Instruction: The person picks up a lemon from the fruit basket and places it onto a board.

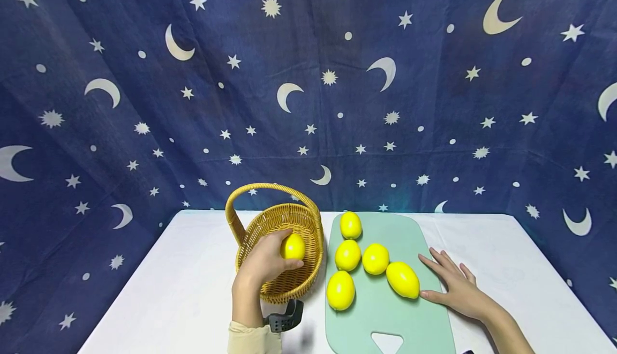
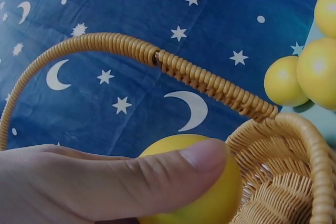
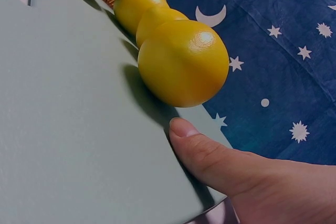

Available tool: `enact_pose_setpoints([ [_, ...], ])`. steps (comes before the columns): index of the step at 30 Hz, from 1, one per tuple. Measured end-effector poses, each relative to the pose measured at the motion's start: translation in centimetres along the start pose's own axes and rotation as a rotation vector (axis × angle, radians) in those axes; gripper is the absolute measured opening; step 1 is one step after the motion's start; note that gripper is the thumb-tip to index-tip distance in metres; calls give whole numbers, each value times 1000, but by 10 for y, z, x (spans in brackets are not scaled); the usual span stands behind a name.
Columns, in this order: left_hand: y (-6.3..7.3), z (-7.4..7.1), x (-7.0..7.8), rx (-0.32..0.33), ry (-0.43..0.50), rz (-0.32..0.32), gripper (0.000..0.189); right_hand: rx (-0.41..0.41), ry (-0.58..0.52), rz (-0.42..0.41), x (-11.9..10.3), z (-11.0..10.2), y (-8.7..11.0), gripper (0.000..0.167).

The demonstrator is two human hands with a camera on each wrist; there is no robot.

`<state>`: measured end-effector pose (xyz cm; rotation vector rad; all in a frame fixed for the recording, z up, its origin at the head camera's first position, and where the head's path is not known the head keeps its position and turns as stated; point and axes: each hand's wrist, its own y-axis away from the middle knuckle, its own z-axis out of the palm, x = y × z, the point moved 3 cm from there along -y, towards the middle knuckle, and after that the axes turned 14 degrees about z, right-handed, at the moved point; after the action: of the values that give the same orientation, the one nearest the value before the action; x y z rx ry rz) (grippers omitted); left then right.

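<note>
My left hand (image 1: 268, 258) grips a yellow lemon (image 1: 293, 247) over the mouth of a wicker basket (image 1: 308, 284). In the left wrist view the thumb lies across that lemon (image 2: 220, 203). My right hand (image 1: 460, 288) rests at the right edge of a pale green cutting board (image 1: 385, 322), fingers spread, holding nothing. Its thumb tip is close to the nearest lemon (image 1: 403, 279), which also shows large in the right wrist view. Several more lemons lie on the board, among them one at the far end (image 1: 351, 225) and one at the left edge (image 1: 340, 290).
The basket's tall arched handle (image 1: 270, 186) rises at its back, left of the board. A white table (image 1: 193, 290) lies under everything. Behind it hangs a dark blue cloth (image 1: 308, 102) with moons and stars. The board has a cut-out grip hole near its front.
</note>
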<state>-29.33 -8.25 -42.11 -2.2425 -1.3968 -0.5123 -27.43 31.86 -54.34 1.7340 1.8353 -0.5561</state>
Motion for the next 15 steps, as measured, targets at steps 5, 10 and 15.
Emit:
enact_pose_setpoints([
  [5, -1, 0, 4, -10, -2, 22, 72, -5, -5, 4, 0, 1, 0, 80],
  [10, -1, 0, 7, -26, -4, 37, 73, -6, -5, 4, 0, 1, 0, 80],
  [15, -2, 0, 8, -29, 7, 44, 73, -4, -4, 0, 0, 0, 0, 79],
])
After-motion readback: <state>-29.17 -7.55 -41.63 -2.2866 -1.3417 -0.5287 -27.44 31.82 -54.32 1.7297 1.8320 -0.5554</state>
